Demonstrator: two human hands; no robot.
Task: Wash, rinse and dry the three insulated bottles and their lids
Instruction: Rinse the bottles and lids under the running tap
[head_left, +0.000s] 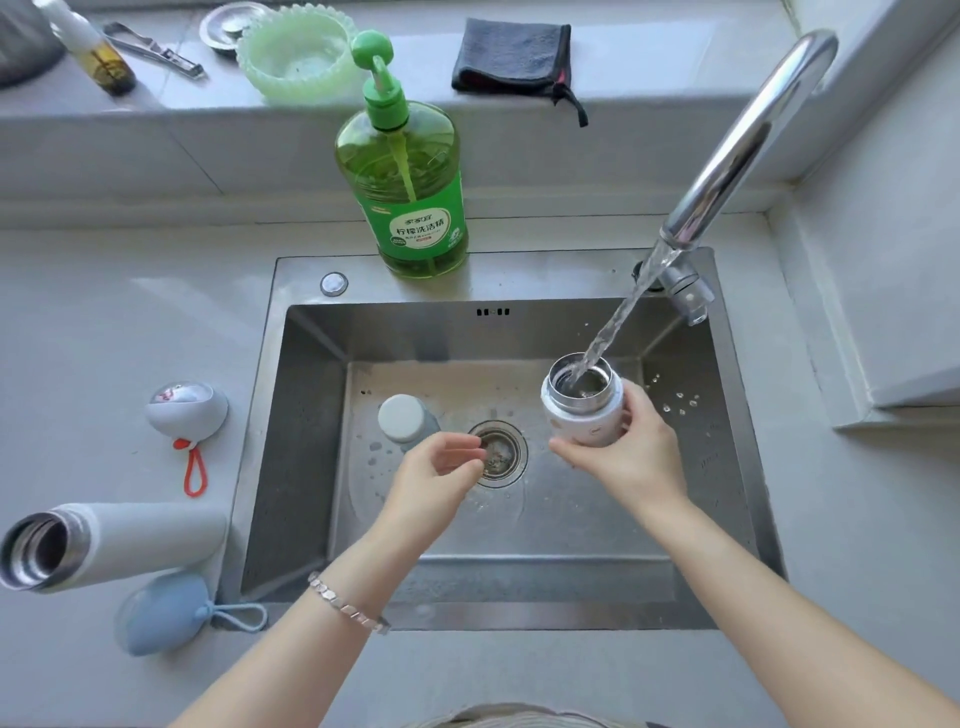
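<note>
the right hand (631, 457) grips a small white bottle (584, 415) upright over the sink (311, 441), its open mouth catching water from the tap (727, 166). the left hand (436, 467) hovers beside the drain (501, 457), fingers loosely curled, holding nothing. a capped bottle (402, 420) stands in the sink. on the table (104, 322) at left, an open bottle (130, 535) lies on its side between a white lid (187, 410) and a blue lid (166, 613).
</note>
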